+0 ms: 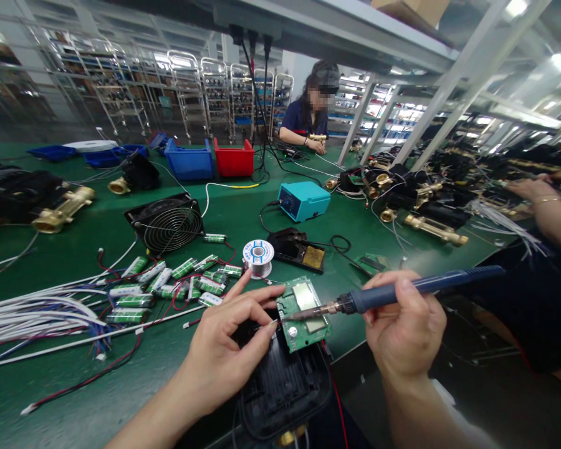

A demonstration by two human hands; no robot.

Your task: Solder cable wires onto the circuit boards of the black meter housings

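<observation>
My right hand grips a blue-handled soldering iron, its tip resting at the left edge of a green circuit board. At that same edge, my left hand pinches a thin wire between thumb and forefinger, while another finger reaches to the board's upper left corner. The board sits tilted over a black plastic housing at the table's front edge. Just behind the board stand a solder spool and a black iron stand with a yellow sponge.
Green-wrapped batteries and bundled white wires lie at left, with a black fan behind. A teal soldering station stands mid-table. Brass-fitted units crowd the right. One person works opposite; another's arm shows at right.
</observation>
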